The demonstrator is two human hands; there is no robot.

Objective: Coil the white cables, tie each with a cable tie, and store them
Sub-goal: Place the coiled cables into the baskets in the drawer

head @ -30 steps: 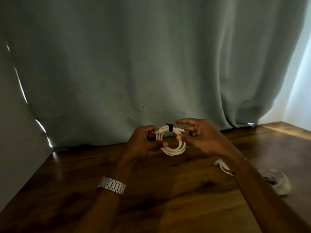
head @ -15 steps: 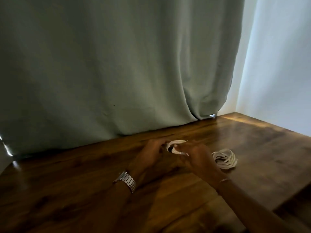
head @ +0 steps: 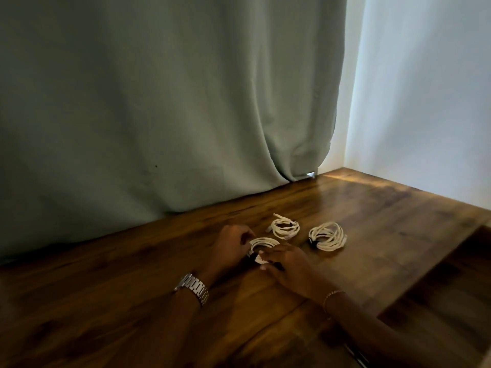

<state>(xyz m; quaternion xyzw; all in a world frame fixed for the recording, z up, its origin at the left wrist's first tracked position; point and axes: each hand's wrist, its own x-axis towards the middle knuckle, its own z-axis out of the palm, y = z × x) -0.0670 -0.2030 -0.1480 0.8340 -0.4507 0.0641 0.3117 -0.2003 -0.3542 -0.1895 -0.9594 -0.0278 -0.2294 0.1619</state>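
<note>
Between my hands a tied white cable coil [head: 264, 242] lies on the wooden table [head: 132, 301], with a black cable tie at its near left side. My left hand [head: 230, 247], a metal watch on its wrist, grips the coil's left edge with curled fingers. From the near side my right hand [head: 288, 264] pinches the coil, and its fingers cover that part. Two more tied white coils lie just to the right: a small coil [head: 285, 228] and a larger coil [head: 328, 236] with a black tie at its left.
A grey-green curtain [head: 159, 115] hangs along the table's far edge. A pale wall [head: 425, 102] closes the right side. The table's right edge drops to a darker lower surface [head: 451, 288].
The coil, held up in front of the curtain a second ago, has come down onto the table. My view has swung right, bringing the two other coils into sight.
</note>
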